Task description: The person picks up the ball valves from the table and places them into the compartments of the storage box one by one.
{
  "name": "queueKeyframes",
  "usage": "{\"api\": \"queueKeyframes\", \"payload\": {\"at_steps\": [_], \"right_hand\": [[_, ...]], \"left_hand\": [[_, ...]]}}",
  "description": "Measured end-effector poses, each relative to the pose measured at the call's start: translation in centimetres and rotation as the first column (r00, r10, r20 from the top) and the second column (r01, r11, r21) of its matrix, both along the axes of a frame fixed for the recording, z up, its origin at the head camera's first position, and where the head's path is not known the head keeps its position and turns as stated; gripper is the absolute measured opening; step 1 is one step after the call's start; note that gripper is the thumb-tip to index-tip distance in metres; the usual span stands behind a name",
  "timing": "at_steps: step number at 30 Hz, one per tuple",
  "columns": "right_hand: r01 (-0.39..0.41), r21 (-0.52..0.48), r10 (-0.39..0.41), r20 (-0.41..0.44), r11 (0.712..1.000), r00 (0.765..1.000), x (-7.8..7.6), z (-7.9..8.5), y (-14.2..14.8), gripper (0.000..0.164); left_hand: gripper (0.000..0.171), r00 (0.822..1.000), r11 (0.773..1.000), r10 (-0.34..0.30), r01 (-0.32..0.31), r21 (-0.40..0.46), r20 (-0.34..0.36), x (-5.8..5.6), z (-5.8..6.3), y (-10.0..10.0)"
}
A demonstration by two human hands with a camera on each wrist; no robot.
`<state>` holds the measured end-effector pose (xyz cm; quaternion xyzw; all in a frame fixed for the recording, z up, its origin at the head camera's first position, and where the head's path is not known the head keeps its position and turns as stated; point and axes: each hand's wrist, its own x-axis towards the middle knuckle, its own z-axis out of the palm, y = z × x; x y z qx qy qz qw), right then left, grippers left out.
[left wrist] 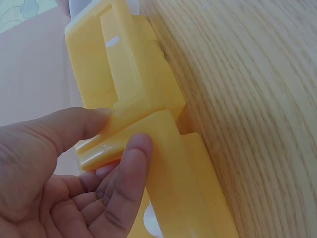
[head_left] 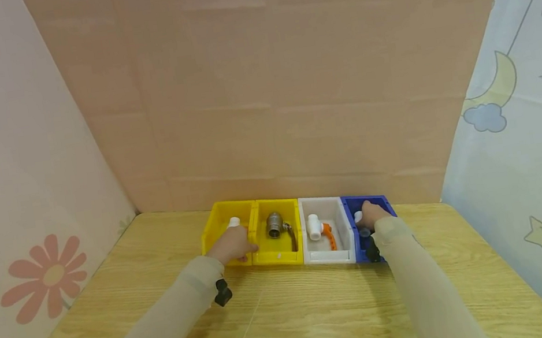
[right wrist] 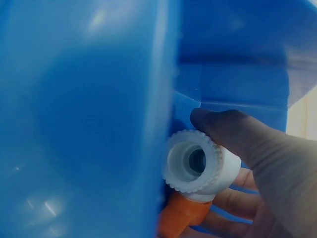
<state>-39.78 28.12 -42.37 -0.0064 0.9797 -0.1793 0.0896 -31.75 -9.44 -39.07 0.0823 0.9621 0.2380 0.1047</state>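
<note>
My left hand (head_left: 232, 244) is at the front of the leftmost yellow bin (head_left: 235, 206). In the left wrist view, its thumb and fingers pinch the wall where this bin meets the second yellow bin (left wrist: 131, 69). A white fitting (head_left: 234, 221) shows behind that hand. My right hand (head_left: 373, 213) reaches into the blue bin (head_left: 379, 200). There it holds a white plastic valve (right wrist: 227, 171) with an orange handle (right wrist: 182, 214), thumb on top and fingers behind. The blue bin's wall hides part of the valve.
A metal valve (head_left: 274, 224) lies in the second yellow bin. Another white valve (head_left: 314, 228) with an orange handle (head_left: 330, 237) lies in the white bin (head_left: 320, 202). The bins stand side by side on the wooden table (head_left: 293, 317), before a brownish back panel (head_left: 257, 77).
</note>
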Motion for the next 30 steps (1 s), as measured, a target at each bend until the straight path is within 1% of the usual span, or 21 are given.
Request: {"api": "queueKeyframes", "payload": {"at_steps": [7, 15, 20, 24, 27, 30], "right_hand": [[-0.019, 0.009, 0.019, -0.018, 1.000, 1.000, 0.4, 0.3, -0.2, 0.071], [0.000, 0.012, 0.000, -0.002, 1.000, 1.000, 1.1, 0.8, -0.6, 0.068], [-0.005, 0.022, 0.004, 0.004, 1.000, 1.000, 1.1, 0.9, -0.6, 0.066], [-0.024, 0.032, 0.024, 0.006, 0.999, 1.000, 1.0, 0.9, -0.4, 0.064], [-0.047, 0.049, 0.047, 0.003, 0.998, 0.999, 1.0, 1.2, -0.2, 0.059], [-0.060, 0.043, 0.060, 0.011, 0.997, 0.998, 1.1, 1.9, -0.3, 0.047]], "left_hand": [[0.021, 1.000, 1.000, 0.004, -0.004, -0.004, 0.002, 0.2, 0.2, 0.0], [0.020, 1.000, 1.000, -0.010, 0.010, -0.007, -0.014, 0.2, 0.2, 0.0], [0.020, 1.000, 1.000, -0.009, 0.009, 0.006, -0.010, 0.2, 0.2, 0.0], [0.021, 1.000, 1.000, -0.005, 0.005, 0.009, 0.001, 0.3, 0.3, 0.0], [0.022, 1.000, 1.000, -0.001, 0.001, 0.009, 0.004, 0.2, 0.2, 0.0], [0.022, 1.000, 1.000, 0.003, -0.003, 0.011, 0.005, 0.1, 0.2, 0.0]]}}
